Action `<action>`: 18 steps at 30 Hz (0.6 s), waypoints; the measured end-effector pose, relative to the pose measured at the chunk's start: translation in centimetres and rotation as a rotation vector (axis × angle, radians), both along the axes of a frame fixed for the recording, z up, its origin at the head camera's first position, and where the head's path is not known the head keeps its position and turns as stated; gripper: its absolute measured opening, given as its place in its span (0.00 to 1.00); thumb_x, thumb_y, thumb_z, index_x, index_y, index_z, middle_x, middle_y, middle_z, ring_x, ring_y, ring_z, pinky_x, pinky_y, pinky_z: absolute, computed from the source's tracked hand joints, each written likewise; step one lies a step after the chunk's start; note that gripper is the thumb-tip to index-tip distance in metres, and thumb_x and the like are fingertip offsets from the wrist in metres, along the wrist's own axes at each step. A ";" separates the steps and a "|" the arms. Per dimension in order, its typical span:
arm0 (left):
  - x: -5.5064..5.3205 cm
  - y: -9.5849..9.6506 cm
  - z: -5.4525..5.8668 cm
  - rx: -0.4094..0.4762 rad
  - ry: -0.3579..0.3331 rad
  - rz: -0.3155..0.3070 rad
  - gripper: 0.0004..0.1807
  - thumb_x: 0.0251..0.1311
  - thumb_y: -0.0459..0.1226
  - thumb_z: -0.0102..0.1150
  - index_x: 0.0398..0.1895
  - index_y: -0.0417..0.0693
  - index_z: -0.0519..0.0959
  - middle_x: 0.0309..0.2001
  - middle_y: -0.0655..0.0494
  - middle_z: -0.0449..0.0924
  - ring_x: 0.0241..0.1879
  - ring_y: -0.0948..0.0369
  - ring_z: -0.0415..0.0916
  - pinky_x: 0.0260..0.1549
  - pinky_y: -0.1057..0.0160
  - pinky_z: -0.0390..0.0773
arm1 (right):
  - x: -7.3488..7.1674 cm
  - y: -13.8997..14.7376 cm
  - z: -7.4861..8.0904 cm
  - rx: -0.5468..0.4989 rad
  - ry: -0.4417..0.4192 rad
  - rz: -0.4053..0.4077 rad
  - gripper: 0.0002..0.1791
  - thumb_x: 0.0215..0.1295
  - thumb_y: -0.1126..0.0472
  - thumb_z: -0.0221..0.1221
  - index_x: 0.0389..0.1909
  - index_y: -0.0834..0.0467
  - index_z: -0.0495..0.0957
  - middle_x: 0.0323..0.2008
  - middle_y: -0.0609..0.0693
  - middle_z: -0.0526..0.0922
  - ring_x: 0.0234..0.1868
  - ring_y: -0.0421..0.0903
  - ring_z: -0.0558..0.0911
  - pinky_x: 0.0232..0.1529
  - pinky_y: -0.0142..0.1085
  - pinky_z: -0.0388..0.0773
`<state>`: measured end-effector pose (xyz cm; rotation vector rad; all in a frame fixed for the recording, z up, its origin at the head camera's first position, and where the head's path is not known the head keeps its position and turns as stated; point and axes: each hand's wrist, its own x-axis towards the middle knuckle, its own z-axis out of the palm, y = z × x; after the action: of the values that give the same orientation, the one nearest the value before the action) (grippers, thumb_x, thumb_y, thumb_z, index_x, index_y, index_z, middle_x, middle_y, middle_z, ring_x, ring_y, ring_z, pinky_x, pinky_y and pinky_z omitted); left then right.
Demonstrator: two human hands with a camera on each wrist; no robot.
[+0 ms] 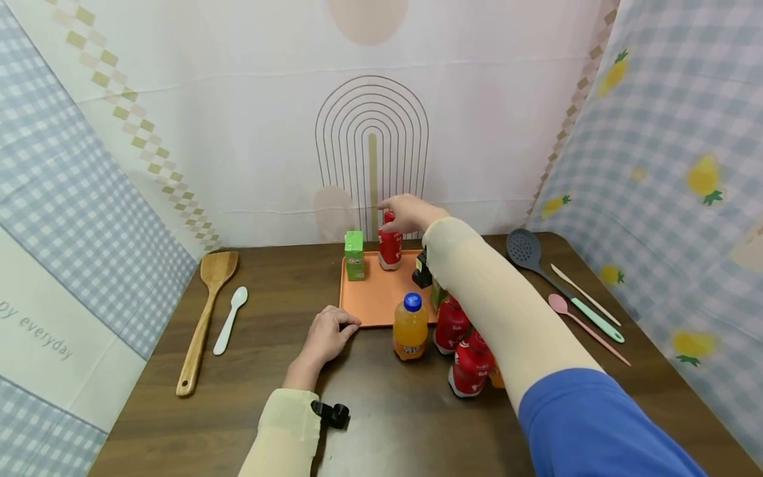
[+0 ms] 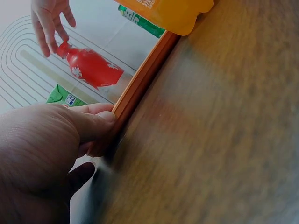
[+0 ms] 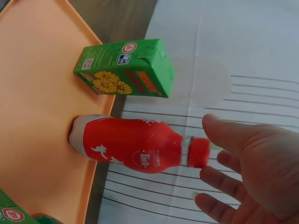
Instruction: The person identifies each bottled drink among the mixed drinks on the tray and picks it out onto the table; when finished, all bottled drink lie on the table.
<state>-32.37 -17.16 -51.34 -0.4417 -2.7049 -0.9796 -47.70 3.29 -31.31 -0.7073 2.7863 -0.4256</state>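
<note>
My left hand (image 1: pixel 326 336) pinches the near left corner of an orange tray (image 1: pixel 372 301), thumb along its rim in the left wrist view. On the tray's far side stands a red bottle (image 3: pixel 135 142) with a red cap, upright. Around that cap my right hand (image 3: pixel 261 172) spreads its thumb and fingers, with a gap showing between them and the cap. A green drink carton (image 1: pixel 354 255) stands on the tray to the left of the bottle. Another green carton (image 1: pixel 437 295) at the tray's right is mostly hidden by the right arm.
Just in front of the tray stands an orange juice bottle (image 1: pixel 410 328) with a blue cap. Two more red bottles (image 1: pixel 471 368) are beside it, under the right forearm. A wooden spatula (image 1: pixel 205 318) and white spoon (image 1: pixel 231 319) lie left; a slotted turner (image 1: pixel 524 250) and pink spoon (image 1: pixel 587 324) lie right.
</note>
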 end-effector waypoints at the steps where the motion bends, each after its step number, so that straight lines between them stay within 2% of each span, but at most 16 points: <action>1: 0.0 0.0 0.0 -0.002 -0.002 -0.002 0.03 0.56 0.35 0.68 0.30 0.54 0.88 0.33 0.64 0.84 0.42 0.60 0.76 0.45 0.56 0.75 | -0.1 0.2 -0.2 0.001 -0.003 -0.004 0.32 0.66 0.54 0.60 0.70 0.51 0.64 0.67 0.53 0.67 0.66 0.53 0.66 0.61 0.46 0.68; 6: 0.0 0.0 0.0 -0.001 0.005 -0.001 0.03 0.56 0.35 0.68 0.30 0.54 0.88 0.33 0.63 0.84 0.42 0.59 0.76 0.45 0.56 0.75 | -0.7 0.5 -1.2 -0.022 -0.027 -0.023 0.26 0.70 0.58 0.56 0.68 0.51 0.68 0.64 0.54 0.71 0.57 0.49 0.73 0.50 0.38 0.76; 10: 0.0 -0.1 0.0 0.001 0.016 0.003 0.03 0.55 0.35 0.68 0.29 0.53 0.88 0.32 0.63 0.84 0.42 0.59 0.76 0.45 0.56 0.75 | -1.1 0.6 -1.7 -0.070 -0.016 -0.026 0.22 0.72 0.63 0.52 0.65 0.53 0.71 0.61 0.55 0.73 0.47 0.47 0.76 0.41 0.33 0.77; 14: 0.1 -0.1 -0.1 0.002 0.003 0.003 0.03 0.55 0.35 0.69 0.29 0.54 0.88 0.32 0.63 0.83 0.42 0.60 0.76 0.45 0.56 0.74 | -1.4 0.7 -2.0 -0.093 -0.027 -0.024 0.21 0.73 0.64 0.50 0.65 0.53 0.72 0.60 0.55 0.75 0.41 0.47 0.76 0.36 0.33 0.76; 18: 0.2 0.0 0.0 0.006 -0.003 0.013 0.03 0.55 0.35 0.69 0.29 0.55 0.88 0.32 0.64 0.83 0.42 0.60 0.76 0.45 0.56 0.74 | -1.7 0.8 -2.1 -0.085 -0.028 -0.016 0.21 0.74 0.63 0.49 0.65 0.52 0.71 0.59 0.55 0.75 0.42 0.47 0.76 0.36 0.34 0.75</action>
<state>-32.22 -17.11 -51.31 -0.4207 -2.7036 -0.9851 -49.41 4.11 -33.36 -0.6929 2.7632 -0.5557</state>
